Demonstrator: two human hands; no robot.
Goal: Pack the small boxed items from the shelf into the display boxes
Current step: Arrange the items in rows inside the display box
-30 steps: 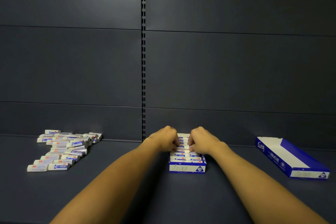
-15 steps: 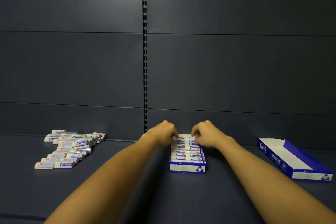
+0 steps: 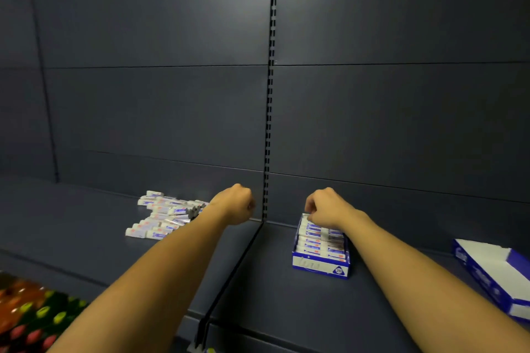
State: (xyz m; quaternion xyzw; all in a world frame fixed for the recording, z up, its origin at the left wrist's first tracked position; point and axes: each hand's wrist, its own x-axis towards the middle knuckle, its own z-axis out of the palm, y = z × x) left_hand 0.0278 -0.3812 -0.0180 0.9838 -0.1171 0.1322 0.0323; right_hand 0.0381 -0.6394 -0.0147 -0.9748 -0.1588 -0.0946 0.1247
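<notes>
Filling step: right hand (image 3: 324, 206), fingers curled, presses items into the display box (image 3: 319, 264); left hand (image 3: 236, 203), curled empty, should next fetch loose items (image 3: 163, 218).

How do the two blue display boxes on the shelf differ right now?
The middle display box is packed with rows of small boxed items; the right display box shows only a bare white inside. The right hand rests on the middle box's far end; nothing touches the right one, which sits angled and cut off by the frame. Both are blue and white.
</notes>
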